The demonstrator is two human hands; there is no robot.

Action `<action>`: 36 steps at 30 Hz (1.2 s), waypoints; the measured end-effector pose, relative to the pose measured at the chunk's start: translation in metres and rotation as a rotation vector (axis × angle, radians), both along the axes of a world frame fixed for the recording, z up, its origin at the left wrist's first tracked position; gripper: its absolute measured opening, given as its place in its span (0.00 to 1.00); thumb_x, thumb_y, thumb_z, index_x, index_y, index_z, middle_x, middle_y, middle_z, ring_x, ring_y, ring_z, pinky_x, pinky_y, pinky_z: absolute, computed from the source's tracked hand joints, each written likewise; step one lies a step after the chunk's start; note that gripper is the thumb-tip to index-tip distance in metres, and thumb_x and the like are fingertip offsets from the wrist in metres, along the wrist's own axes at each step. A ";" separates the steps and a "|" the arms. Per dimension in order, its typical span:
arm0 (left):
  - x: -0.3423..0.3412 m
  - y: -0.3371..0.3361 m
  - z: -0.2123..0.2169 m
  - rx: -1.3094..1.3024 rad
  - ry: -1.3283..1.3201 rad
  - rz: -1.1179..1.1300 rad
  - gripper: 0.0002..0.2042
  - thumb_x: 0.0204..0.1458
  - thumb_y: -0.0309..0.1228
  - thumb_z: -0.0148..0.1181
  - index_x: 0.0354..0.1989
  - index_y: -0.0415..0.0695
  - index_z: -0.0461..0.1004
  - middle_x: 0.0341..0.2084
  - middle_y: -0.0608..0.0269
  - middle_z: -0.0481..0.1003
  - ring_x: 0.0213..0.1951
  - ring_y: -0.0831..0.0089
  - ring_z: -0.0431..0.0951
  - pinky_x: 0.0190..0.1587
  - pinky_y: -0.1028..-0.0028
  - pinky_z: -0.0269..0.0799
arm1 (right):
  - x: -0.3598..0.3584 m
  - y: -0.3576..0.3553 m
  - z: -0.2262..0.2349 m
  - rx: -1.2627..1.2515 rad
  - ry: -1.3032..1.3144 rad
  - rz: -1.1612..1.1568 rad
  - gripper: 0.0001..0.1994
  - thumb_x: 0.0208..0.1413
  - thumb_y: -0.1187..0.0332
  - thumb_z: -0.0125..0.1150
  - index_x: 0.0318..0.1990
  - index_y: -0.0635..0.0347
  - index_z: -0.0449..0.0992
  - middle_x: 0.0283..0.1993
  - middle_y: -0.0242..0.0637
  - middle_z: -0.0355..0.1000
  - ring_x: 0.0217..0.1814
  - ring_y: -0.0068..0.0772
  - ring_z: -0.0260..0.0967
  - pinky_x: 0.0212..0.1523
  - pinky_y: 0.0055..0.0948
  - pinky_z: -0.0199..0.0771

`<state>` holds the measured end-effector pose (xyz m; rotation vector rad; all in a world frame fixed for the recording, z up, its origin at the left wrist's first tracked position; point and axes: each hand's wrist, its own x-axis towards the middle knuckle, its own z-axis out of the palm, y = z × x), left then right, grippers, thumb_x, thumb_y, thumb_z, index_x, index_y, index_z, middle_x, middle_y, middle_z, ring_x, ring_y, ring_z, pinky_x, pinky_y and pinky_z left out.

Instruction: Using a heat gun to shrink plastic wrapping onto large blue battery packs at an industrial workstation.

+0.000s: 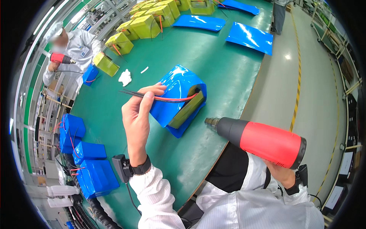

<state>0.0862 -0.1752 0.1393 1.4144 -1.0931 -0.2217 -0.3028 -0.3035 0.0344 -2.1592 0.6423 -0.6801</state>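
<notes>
Left hand [137,114] pinches the leads [167,100], right hand [281,172] grips the heat gun [267,142]; I see the battery pack [186,113] toward the tabletop's [228,82] right edge, its blue sleeve [179,78] likely to scorch if the nozzle [212,122] lingers.

I'm standing on a factory assembly floor. Along the long green bench [225,87], the same work repeats: yellow blocks [159,16] bunched in rows at the far end, blue packs [96,179] grouped down the left edge, flat blue sleeves [249,38] lying ready-cut. A heat gun [268,143] is out on this side, and over there a co-worker [82,42] in white coat and cap holds a second gun [60,58]. Yellow-and-black tape [296,91] marks the shiny floor [277,87] as an industrial walkway.
</notes>
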 end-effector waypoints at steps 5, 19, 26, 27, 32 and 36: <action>0.006 0.006 -0.004 0.010 -0.096 0.030 0.12 0.65 0.26 0.52 0.39 0.30 0.79 0.40 0.51 0.81 0.53 0.58 0.78 0.63 0.59 0.68 | -0.001 0.009 0.010 -0.355 0.093 0.098 0.15 0.56 0.72 0.69 0.51 0.62 0.78 0.50 0.39 0.77 0.52 0.38 0.76 0.51 0.36 0.76; 0.009 0.010 -0.009 0.115 -0.012 0.092 0.14 0.66 0.30 0.52 0.40 0.31 0.80 0.42 0.50 0.82 0.57 0.59 0.77 0.60 0.65 0.69 | 0.044 0.040 0.030 -0.589 -0.070 0.313 0.15 0.39 0.69 0.66 0.39 0.58 0.80 0.29 0.33 0.73 0.26 0.32 0.73 0.24 0.29 0.69; 0.009 0.008 -0.009 0.119 -0.013 0.113 0.15 0.65 0.34 0.55 0.41 0.33 0.81 0.41 0.52 0.82 0.57 0.60 0.77 0.59 0.66 0.69 | 0.042 0.059 0.035 -0.619 0.005 0.251 0.17 0.38 0.71 0.65 0.41 0.55 0.81 0.32 0.32 0.73 0.29 0.32 0.73 0.26 0.29 0.69; 0.011 0.008 -0.010 0.118 -0.021 0.109 0.15 0.65 0.35 0.56 0.41 0.33 0.82 0.40 0.53 0.83 0.57 0.60 0.77 0.59 0.66 0.69 | 0.041 0.062 0.036 -0.611 0.012 0.223 0.17 0.38 0.71 0.65 0.42 0.54 0.81 0.32 0.32 0.73 0.29 0.33 0.73 0.26 0.29 0.69; 0.012 0.009 -0.010 0.116 -0.021 0.112 0.15 0.64 0.35 0.56 0.41 0.34 0.82 0.40 0.53 0.83 0.56 0.60 0.77 0.58 0.66 0.70 | 0.034 0.068 0.039 -0.634 0.022 0.184 0.18 0.37 0.70 0.66 0.41 0.54 0.81 0.32 0.33 0.73 0.29 0.35 0.72 0.27 0.31 0.68; 0.011 0.011 -0.007 0.131 -0.047 0.111 0.16 0.64 0.36 0.57 0.41 0.34 0.82 0.39 0.53 0.82 0.55 0.63 0.78 0.57 0.67 0.70 | 0.036 0.073 0.043 -0.628 0.060 0.179 0.18 0.37 0.67 0.67 0.41 0.53 0.81 0.33 0.34 0.72 0.29 0.36 0.71 0.28 0.32 0.67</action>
